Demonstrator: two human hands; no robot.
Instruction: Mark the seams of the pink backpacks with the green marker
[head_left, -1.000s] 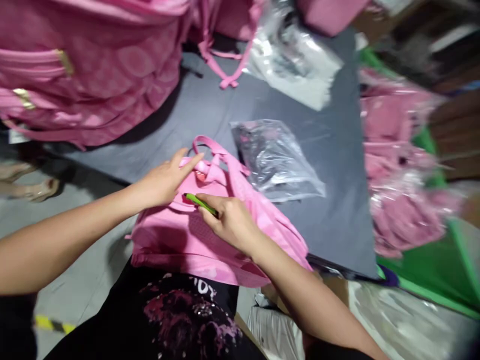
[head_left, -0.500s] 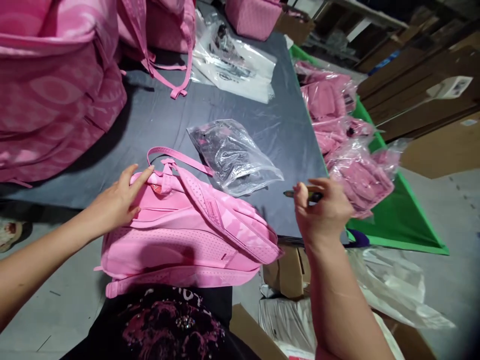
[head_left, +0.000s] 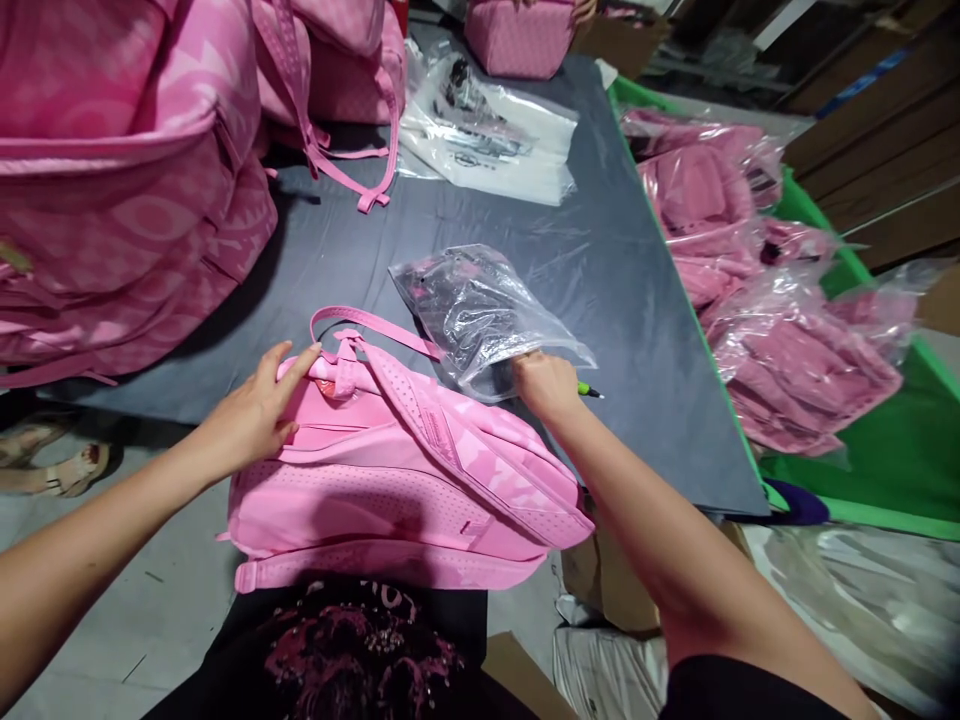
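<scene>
A pink backpack [head_left: 390, 470] lies back-up on the near edge of the dark grey table [head_left: 645, 330], partly over my lap. My left hand [head_left: 259, 410] rests flat on its top by the carry loop, fingers spread. My right hand [head_left: 544, 383] is closed on a green pen [head_left: 589, 390] whose tip sticks out to the right. That hand touches the near edge of a crumpled clear plastic bag [head_left: 480, 310] lying on the table just beyond the backpack.
A stack of pink backpacks [head_left: 127, 180] fills the far left. More clear bags [head_left: 487, 130] lie at the back. Bagged pink backpacks [head_left: 757, 280] are heaped on a green surface to the right. Cardboard boxes [head_left: 600, 590] stand below the table edge. Someone's sandalled foot [head_left: 71, 470] is at the left.
My right hand left the backpack with the green pen, swung out to the right, then came back down to the clear bag's edge. The left hand stayed on the backpack's top.
</scene>
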